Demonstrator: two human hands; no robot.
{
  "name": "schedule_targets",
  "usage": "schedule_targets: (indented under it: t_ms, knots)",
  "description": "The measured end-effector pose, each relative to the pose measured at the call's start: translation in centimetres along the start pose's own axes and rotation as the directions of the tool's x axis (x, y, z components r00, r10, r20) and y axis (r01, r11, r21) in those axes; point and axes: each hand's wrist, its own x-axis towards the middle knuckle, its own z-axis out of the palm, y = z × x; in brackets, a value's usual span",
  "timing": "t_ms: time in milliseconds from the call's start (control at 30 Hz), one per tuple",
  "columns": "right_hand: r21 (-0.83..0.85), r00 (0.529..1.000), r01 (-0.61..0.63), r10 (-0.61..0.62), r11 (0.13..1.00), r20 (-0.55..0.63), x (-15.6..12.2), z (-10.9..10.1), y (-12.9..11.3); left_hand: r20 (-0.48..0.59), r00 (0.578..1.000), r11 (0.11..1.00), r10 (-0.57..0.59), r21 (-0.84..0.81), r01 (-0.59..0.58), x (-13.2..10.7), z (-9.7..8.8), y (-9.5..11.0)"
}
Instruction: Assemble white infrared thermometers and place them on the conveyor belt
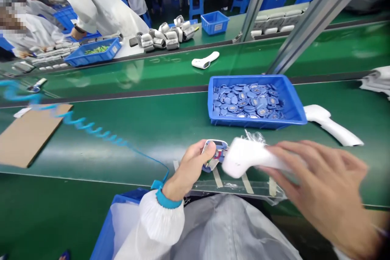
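Note:
My left hand pinches a small blue-and-white electronic part with a clear window between thumb and fingers. My right hand grips a white gun-shaped infrared thermometer housing, its head touching or nearly touching that part. Crumpled clear plastic film sticks up behind the housing. Just ahead, a blue plastic tray holds many round blue parts. A second white thermometer housing lies to the right of the tray on the green belt.
A cardboard sheet lies at the left, with a blue coiled cord running to my left wrist cuff. Beyond a divider rail, another white housing lies on a farther belt. Co-workers in white coats work at the far left near blue trays.

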Motion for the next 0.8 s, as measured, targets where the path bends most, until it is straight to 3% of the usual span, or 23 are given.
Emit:
schedule_targets:
  t_ms: [67,133,300,400,467,533,600,633,700,800]
  knots:
    - [0.007,0.999,0.046,-0.046,0.999,-0.017,1.8,0.0,-3.7,0.018,1.000,1.000,0.005,-0.020,-0.005,0.0,0.0,-0.1]
    - [0.031,0.998,0.066,-0.066,0.997,-0.017,2.9,0.2,-5.5,0.037,0.999,0.999,0.011,-0.045,-0.010,-0.1,-0.1,-0.1]
    - [0.059,0.997,0.079,-0.080,0.995,0.009,3.0,1.4,-5.9,0.029,0.998,0.990,0.065,0.121,-0.068,-0.3,-0.3,-0.1]
    - [0.256,0.992,-0.005,-0.029,0.967,0.127,2.3,2.2,-5.5,0.043,0.992,0.958,0.120,0.257,-0.127,-0.4,-0.3,-0.1]
    - [0.450,0.970,-0.145,0.037,0.881,0.241,2.3,2.2,-5.3,0.066,0.988,0.921,0.143,0.356,-0.157,-0.6,-0.4,0.1]
    - [0.610,0.933,-0.304,0.098,0.732,0.346,3.0,1.9,-5.4,0.067,0.988,0.872,0.141,0.463,-0.156,-0.8,-0.3,0.3]
    - [0.683,0.913,-0.389,0.158,0.618,0.376,4.4,1.6,-6.2,0.072,0.987,0.840,0.145,0.518,-0.162,-1.0,0.1,0.6]
    - [0.678,0.913,-0.401,0.206,0.615,0.354,5.2,1.6,-6.8,0.083,0.984,0.834,0.160,0.522,-0.180,-1.1,0.3,0.6]
    - [0.592,0.926,-0.378,0.298,0.711,0.233,6.7,1.8,-8.3,0.139,0.972,0.819,0.188,0.525,-0.233,-1.2,0.9,0.7]
    - [0.447,0.960,-0.264,0.277,0.855,0.036,7.8,2.4,-10.0,0.213,0.954,0.694,0.210,0.655,-0.299,-1.5,1.7,0.4]
